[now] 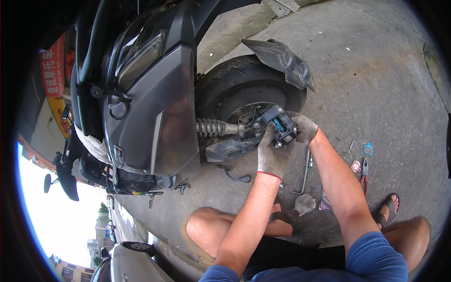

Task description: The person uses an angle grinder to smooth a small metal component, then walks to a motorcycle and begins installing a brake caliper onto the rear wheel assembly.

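Observation:
Both my hands wear grey knitted gloves with red cuffs and grip a black brake caliper [271,114] beside the scooter's rear wheel [218,87]. My left hand [276,157] holds it from below, thumb up against its near face. My right hand [304,127] closes round its right side, its fingertips partly hidden behind it. A bright blue piece, which looks like a brake pad [279,124], shows in the caliper's opening. Left of my hands are the coil-spring shock absorber [213,127] and the dark swingarm [230,150].
The scooter's grey side panel [174,108] fills the left; a rear mudguard [282,61] juts over the tyre. On the concrete at right lie a blue brake pad [368,150], pliers [365,176], a bent-handled wrench [304,176] and a crumpled grey cloth [305,204]. A car [136,263] stands at lower left.

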Action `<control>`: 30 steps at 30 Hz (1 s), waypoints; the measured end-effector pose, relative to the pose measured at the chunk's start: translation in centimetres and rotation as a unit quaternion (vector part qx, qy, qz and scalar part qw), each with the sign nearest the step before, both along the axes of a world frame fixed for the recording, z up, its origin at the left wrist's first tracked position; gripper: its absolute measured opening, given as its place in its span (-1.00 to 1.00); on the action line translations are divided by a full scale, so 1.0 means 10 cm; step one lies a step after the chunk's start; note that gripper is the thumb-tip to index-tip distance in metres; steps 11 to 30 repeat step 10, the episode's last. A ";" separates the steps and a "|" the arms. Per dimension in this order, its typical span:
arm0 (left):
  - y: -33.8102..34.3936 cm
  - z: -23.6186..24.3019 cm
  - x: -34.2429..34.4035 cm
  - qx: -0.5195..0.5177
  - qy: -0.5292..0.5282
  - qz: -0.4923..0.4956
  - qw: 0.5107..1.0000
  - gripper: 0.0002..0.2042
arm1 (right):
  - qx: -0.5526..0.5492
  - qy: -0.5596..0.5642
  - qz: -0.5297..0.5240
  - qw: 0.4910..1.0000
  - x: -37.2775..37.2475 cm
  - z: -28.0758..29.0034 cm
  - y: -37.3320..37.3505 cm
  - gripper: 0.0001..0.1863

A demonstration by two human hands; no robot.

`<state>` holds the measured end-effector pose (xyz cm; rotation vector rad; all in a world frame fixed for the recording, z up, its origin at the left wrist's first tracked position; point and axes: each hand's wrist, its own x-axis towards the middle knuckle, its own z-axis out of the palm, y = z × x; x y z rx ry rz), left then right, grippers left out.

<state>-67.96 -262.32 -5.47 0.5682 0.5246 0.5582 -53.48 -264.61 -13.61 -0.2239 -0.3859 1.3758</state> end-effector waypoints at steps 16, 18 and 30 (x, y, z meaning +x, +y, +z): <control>0.02 -0.05 -0.01 -0.012 -0.009 -0.002 1.000 -0.62 | -0.010 0.003 -0.006 1.000 -0.02 0.07 -0.01 -0.51; 0.02 -0.05 -0.01 -0.012 -0.009 -0.002 1.000 -0.62 | -0.010 0.003 -0.006 1.000 -0.02 0.07 -0.01 -0.51; 0.02 -0.05 -0.01 -0.012 -0.009 -0.002 1.000 -0.62 | -0.010 0.003 -0.006 1.000 -0.02 0.07 -0.01 -0.51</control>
